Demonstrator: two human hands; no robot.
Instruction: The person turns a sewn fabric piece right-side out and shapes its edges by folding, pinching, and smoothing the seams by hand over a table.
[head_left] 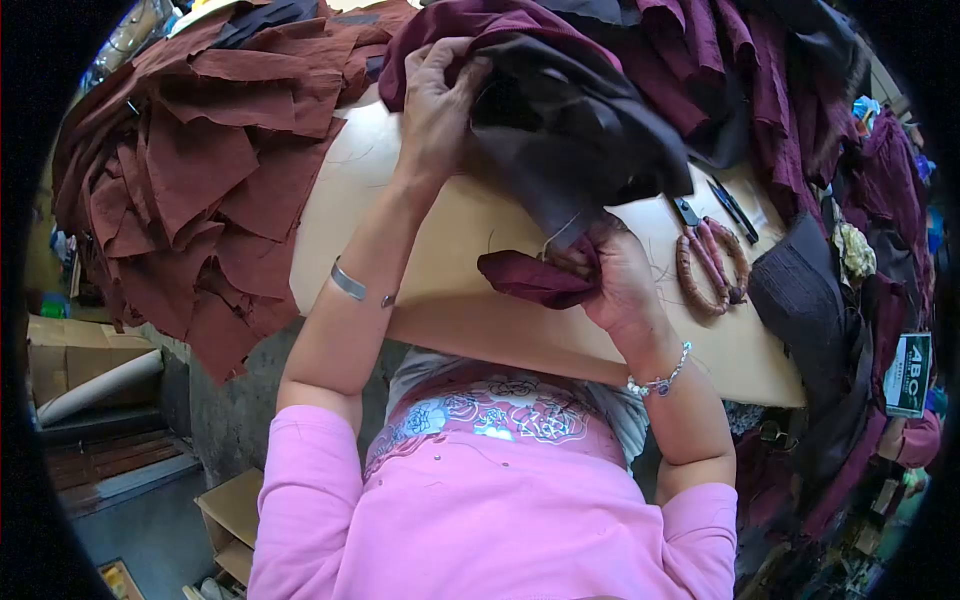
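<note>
A dark garment piece [580, 120] of black and maroon cloth hangs between my two hands, above the tan tabletop. My left hand [440, 105] grips its upper left part, where maroon fabric folds over the black. Lower down, my right hand [612, 268] is closed around a gathered end, and a maroon flap [535, 282] sticks out to its left. A thin loose thread shows by the right fingers. To the right of that hand lie scissors [712, 265] with wrapped handles, and beside them a slim black tool [735, 210], perhaps thread snips.
Rust-brown cut cloth pieces [210, 190] are heaped on the left and hang over the table edge. More maroon and black cloth [780, 90] piles up at the back right and drapes down the right side. The tan tabletop [350, 220] shows between. Cardboard boxes [90, 360] stand low at left.
</note>
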